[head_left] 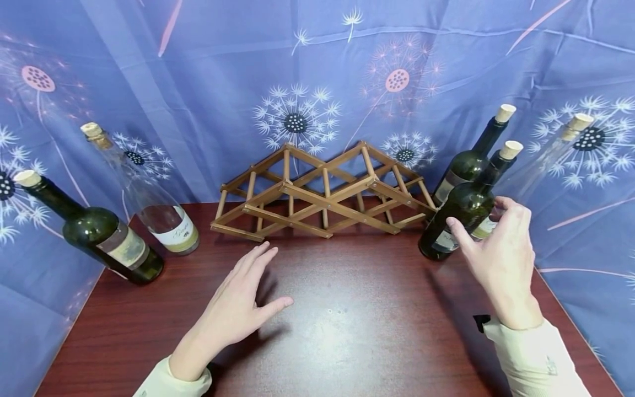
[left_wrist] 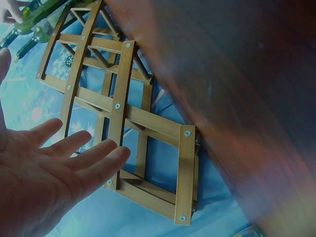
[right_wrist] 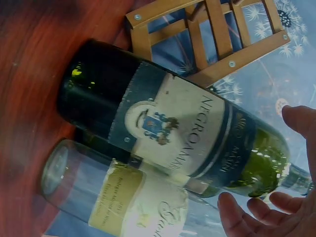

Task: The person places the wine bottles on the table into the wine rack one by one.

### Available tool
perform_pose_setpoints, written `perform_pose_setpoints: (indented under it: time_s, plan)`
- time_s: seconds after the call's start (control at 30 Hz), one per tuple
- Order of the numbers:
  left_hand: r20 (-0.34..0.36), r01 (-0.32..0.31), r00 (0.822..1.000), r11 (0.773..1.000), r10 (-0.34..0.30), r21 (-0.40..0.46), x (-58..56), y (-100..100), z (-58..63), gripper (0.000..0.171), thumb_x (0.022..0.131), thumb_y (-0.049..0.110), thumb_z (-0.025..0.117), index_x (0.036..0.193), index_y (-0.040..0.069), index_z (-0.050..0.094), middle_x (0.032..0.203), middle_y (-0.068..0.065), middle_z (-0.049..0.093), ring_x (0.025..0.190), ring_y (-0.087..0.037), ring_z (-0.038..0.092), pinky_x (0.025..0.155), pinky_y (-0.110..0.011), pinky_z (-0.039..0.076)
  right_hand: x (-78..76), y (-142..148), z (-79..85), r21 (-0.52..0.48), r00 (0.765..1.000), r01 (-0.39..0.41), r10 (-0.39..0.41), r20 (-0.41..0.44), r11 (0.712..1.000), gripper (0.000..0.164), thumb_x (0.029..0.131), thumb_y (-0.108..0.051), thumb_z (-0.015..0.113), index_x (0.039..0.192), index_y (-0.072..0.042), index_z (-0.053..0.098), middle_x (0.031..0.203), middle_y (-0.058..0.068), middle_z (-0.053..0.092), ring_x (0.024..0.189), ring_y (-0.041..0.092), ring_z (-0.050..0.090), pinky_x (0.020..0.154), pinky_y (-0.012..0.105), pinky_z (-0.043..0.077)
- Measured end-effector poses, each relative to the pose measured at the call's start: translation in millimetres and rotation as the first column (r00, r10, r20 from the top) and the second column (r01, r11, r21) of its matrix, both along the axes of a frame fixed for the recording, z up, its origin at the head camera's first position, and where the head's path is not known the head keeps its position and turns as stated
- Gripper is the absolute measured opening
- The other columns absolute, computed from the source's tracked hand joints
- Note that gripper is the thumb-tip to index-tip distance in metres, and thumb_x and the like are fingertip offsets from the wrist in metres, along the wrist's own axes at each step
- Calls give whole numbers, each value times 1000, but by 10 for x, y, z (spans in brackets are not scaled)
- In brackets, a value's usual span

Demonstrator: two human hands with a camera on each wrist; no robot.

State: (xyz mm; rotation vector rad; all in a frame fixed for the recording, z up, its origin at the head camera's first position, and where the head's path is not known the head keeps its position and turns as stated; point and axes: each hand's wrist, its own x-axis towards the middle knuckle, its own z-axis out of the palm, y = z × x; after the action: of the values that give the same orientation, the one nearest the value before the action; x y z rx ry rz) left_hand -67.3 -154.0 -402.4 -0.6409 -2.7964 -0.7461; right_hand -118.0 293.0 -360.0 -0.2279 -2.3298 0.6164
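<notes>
My right hand [head_left: 506, 253] is beside the front dark green wine bottle [head_left: 461, 207] at the table's right. In the right wrist view, its thumb [right_wrist: 298, 118] and fingers [right_wrist: 237, 210] are spread to either side of that corked bottle's shoulder. The bottle stands upright, its dark and cream label facing that camera. A clear wine bottle [right_wrist: 148, 202] stands close beside it, partly behind my hand in the head view. My left hand [head_left: 230, 306] hovers over the table, fingers extended and thumb apart, holding nothing. The wooden lattice wine rack [head_left: 327, 204] stands just beyond its fingertips.
Another dark green bottle [head_left: 458, 171] stands behind the front one, near the rack's right end. On the left stand a dark green bottle [head_left: 119, 245] and a clear bottle [head_left: 163, 218], both corked. A blue dandelion-print cloth [head_left: 213, 82] hangs around the reddish-brown table [head_left: 357, 342].
</notes>
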Motion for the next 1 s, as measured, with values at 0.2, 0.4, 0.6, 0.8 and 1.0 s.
perform_pose_setpoints:
  time_s: [0.2,0.4,0.6,0.8,1.0]
  plan:
    - [-3,17,1000,1000,-17,-8,-9,-1,-17,93,84,69,62,159,27,26,161,1,25,146,-20,25,111,-48,31,-91,64,-94,-76,995,-58,64,71,995,93,80,-48,78,152,-11,32,135,20,47,110,38,53,84,58,42]
    - [-3,35,999,999,-35,-20,-8,-9,-29,92,85,68,62,159,27,27,162,2,24,146,-23,26,111,-48,31,-164,108,-191,-158,988,-116,131,85,981,97,81,-44,79,154,-10,25,133,25,49,108,44,56,90,56,41]
    - [-13,40,999,999,-40,-26,-4,-14,-30,93,85,69,62,159,28,25,162,5,22,147,-19,23,112,-47,30,-180,142,-227,-184,982,-109,135,134,977,94,82,-49,76,151,-9,27,117,29,57,111,49,54,90,60,38]
    - [-29,41,999,999,-42,-25,-10,-10,-31,92,85,67,63,159,27,26,162,5,21,147,-18,23,112,-46,29,-182,158,-208,-198,976,-89,126,178,976,93,81,-54,74,148,-6,31,114,29,58,111,49,54,89,59,38]
    - [-38,45,998,999,-46,-21,-18,-1,-24,92,85,67,63,159,26,27,162,4,22,147,-18,22,112,-46,29,-168,150,-188,-206,972,-73,116,207,976,95,80,-57,74,147,-6,31,112,27,58,110,48,54,89,58,38]
